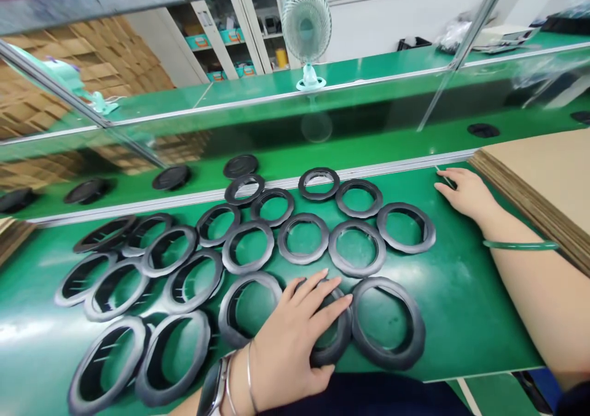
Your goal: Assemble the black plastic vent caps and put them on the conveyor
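Note:
My left hand [295, 336] spans a black ring [341, 339] lying at the table's near edge. Its fingers reach over the far rim while the thumb sits at the near rim; the hand covers much of the ring. Another black ring [389, 324] lies just right of it, and one more black ring [230, 311] is to its left. Farther off, by the cardboard at right, my right hand [465, 192] has thumb and forefinger pinched on a thin pale stick [446, 179], mostly hidden by the fingers.
Several more black rings, such as this ring [249, 225], cover the green table [465, 305]. Stacked cardboard [548, 176] stands at right. Behind a metal rail [391, 169], a green strip [369, 149] bears flat black discs [171, 177]. A fan [306, 26] stands behind the clear partition.

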`<state>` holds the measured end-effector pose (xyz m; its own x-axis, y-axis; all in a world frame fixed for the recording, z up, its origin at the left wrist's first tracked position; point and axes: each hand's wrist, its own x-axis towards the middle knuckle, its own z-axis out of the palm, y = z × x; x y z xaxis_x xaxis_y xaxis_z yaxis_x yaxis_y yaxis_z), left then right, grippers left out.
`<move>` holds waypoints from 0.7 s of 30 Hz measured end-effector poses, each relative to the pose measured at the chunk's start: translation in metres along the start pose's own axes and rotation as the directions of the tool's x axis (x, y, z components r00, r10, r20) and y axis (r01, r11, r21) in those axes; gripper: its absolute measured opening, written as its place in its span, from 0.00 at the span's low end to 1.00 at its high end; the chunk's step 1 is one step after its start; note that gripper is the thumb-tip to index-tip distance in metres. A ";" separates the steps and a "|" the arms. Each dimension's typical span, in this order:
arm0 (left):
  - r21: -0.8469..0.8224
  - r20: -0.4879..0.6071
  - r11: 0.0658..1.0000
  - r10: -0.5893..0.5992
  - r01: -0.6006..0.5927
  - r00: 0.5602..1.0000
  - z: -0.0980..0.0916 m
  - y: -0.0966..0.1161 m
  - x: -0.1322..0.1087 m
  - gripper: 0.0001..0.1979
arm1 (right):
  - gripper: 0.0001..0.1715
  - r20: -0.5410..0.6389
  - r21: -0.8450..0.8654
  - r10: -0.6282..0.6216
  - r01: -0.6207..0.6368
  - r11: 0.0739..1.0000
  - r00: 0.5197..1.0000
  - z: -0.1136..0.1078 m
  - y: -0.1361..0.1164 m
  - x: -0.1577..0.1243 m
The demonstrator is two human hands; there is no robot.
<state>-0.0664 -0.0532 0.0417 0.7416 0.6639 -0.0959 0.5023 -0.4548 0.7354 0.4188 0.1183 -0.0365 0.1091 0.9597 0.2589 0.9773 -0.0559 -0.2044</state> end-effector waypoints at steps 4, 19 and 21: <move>-0.442 -0.241 0.896 -0.086 -0.031 0.967 0.001 0.007 -0.003 0.40 | 0.23 -0.010 -0.003 -0.004 0.004 1.000 1.000 0.002 0.003 0.001; -0.899 0.004 -0.410 -0.359 -0.154 0.933 -0.008 0.012 0.010 0.32 | 0.22 -0.040 0.022 -0.046 0.047 0.999 0.998 0.008 0.014 0.001; -0.898 -0.001 -0.413 -0.350 -0.155 0.937 -0.009 0.012 0.010 0.33 | 0.22 -0.050 0.014 -0.051 0.052 0.999 0.997 0.008 0.015 0.001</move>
<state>-0.0571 -0.0468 0.0561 0.5184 0.7819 -0.3464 -0.7215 0.6173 0.3136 0.4321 0.1206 -0.0464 0.0675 0.9465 0.3156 0.9790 -0.0019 -0.2037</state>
